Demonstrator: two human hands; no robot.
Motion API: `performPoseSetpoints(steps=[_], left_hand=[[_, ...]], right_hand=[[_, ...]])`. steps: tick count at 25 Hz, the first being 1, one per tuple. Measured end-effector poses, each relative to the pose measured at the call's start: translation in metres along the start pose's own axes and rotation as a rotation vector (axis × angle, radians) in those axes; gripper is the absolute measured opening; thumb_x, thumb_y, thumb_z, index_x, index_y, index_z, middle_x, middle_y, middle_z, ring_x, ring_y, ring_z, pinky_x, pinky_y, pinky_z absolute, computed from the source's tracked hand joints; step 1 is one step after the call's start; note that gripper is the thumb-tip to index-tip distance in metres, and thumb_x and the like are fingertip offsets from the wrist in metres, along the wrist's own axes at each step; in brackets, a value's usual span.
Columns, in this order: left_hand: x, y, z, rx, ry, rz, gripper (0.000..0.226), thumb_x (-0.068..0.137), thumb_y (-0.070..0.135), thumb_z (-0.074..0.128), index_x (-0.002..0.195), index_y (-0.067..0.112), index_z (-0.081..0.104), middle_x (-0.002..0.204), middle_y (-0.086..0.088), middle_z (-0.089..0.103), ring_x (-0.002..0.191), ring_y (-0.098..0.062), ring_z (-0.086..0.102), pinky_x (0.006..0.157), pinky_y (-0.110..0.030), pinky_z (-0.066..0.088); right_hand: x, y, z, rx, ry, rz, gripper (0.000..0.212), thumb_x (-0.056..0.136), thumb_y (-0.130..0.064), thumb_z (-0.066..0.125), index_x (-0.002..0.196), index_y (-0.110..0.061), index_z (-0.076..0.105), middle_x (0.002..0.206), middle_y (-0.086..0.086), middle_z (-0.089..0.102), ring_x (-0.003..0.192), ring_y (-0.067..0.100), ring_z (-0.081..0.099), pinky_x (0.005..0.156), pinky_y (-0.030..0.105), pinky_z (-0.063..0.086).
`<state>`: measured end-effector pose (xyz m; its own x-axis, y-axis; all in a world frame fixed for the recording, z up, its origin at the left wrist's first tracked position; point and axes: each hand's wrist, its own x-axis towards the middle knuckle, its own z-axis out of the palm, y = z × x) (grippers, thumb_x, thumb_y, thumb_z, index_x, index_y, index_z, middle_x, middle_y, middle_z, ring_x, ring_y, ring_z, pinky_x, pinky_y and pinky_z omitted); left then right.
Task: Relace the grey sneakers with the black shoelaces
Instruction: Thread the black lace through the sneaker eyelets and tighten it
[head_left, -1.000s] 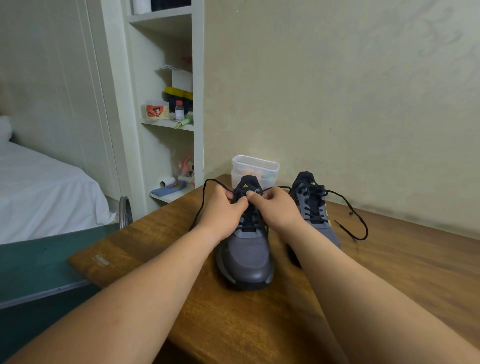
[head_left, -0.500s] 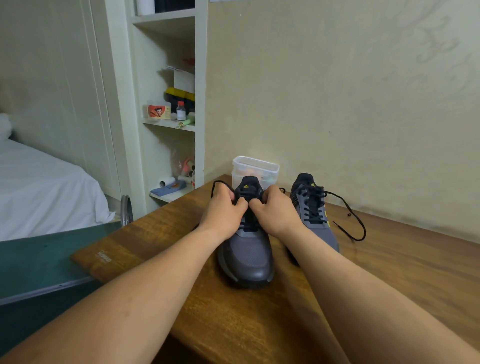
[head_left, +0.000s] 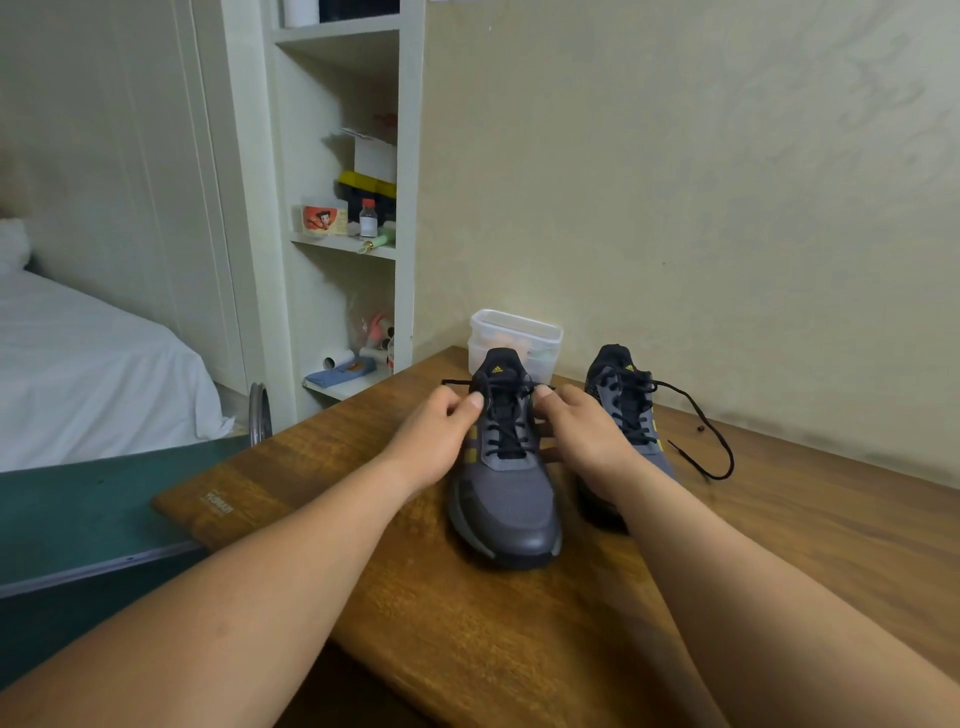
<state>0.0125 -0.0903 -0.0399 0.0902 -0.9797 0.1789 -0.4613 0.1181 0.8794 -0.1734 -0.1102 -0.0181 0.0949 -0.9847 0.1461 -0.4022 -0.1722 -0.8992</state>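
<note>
Here, two grey sneakers stand on the wooden desk (head_left: 467, 639), toes toward the person. The nearer sneaker (head_left: 511, 499) sits in the middle of the desk, and its black shoelace (head_left: 506, 423) is threaded crosswise up the eyelets to the top of the tongue. Both hands are at the top of this shoe, one on each side of the tongue.

The left hand (head_left: 436, 441) has its fingers (head_left: 470, 404) curled, with thumb and forefinger pinched on the lace at the top left eyelet. A short end of the lace sticks out to the left above the knuckles. The right hand (head_left: 589, 439) mirrors it: its fingers (head_left: 545, 393) are curled and pinch the lace at the top right eyelet. The lace runs taut across the tongue between the two hands.

The second sneaker (head_left: 626, 410) stands just beside the first, to its right and a little farther back, partly hidden by the right wrist. It is laced too, and its loose lace end (head_left: 711, 441) loops out over the desk to the right.

A clear plastic container (head_left: 517, 332) with a lid sits behind the nearer sneaker, against the wall. To the left are a white shelf unit (head_left: 410, 208) holding a small bottle (head_left: 368, 219) and other small items, a bed (head_left: 78, 374) with white sheets, and a green surface (head_left: 78, 512) next to the desk edge.
</note>
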Motion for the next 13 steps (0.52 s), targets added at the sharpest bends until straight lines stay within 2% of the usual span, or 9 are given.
performPoseSetpoints(steps=[2,4,6,8,10,13], left_hand=[[0.0,0.0,0.001,0.056,-0.035,-0.022,0.041,0.102,0.057,0.057,0.105,0.017,0.058,0.103,-0.002,0.066,0.096,-0.02,0.062,0.084,-0.039,0.052],[0.001,0.011,0.004,0.099,-0.034,-0.026,0.04,0.099,0.054,0.063,0.102,0.016,0.055,0.094,-0.001,0.062,0.084,-0.017,0.059,0.071,-0.034,0.048],[0.002,0.023,0.005,0.146,-0.037,-0.025,0.03,0.101,0.044,0.064,0.09,0.018,0.053,0.079,0.003,0.055,0.07,-0.012,0.051,0.059,-0.028,0.037],[0.006,0.031,0.005,0.19,-0.054,-0.026,0.036,0.102,0.033,0.063,0.071,0.021,0.05,0.064,0.005,0.049,0.059,-0.012,0.045,0.051,-0.027,0.029],[0.009,0.032,0.005,0.215,-0.075,-0.023,0.04,0.099,0.024,0.061,0.062,0.021,0.047,0.058,0.003,0.047,0.058,-0.017,0.044,0.052,-0.031,0.028],[0.012,0.028,0.005,0.24,-0.098,-0.017,0.029,0.098,0.023,0.059,0.072,0.018,0.05,0.067,-0.003,0.053,0.064,-0.022,0.049,0.057,-0.033,0.033]], right_hand=[[-0.003,0.001,-0.003,-0.012,-0.052,0.029,0.04,0.103,-0.048,0.058,0.11,-0.009,0.059,0.107,0.01,0.071,0.098,0.027,0.07,0.087,0.052,0.062],[-0.004,0.001,-0.002,-0.156,-0.041,-0.01,0.038,0.099,-0.048,0.065,0.1,-0.011,0.057,0.094,0.006,0.069,0.086,0.023,0.067,0.077,0.043,0.06],[-0.003,-0.004,0.0,-0.246,-0.034,-0.016,0.036,0.097,-0.05,0.065,0.091,-0.015,0.057,0.087,0.006,0.069,0.081,0.023,0.066,0.078,0.047,0.061],[-0.002,-0.012,0.0,-0.3,-0.068,0.003,0.04,0.098,-0.05,0.062,0.084,-0.013,0.064,0.087,0.009,0.075,0.082,0.027,0.071,0.079,0.051,0.064],[-0.001,-0.02,0.0,-0.36,-0.109,0.015,0.038,0.099,-0.043,0.059,0.08,-0.011,0.067,0.083,0.01,0.074,0.08,0.029,0.073,0.072,0.045,0.066],[0.003,-0.03,0.001,-0.576,-0.149,-0.052,0.033,0.098,-0.03,0.054,0.071,-0.012,0.059,0.075,0.01,0.066,0.074,0.031,0.068,0.063,0.039,0.059]])
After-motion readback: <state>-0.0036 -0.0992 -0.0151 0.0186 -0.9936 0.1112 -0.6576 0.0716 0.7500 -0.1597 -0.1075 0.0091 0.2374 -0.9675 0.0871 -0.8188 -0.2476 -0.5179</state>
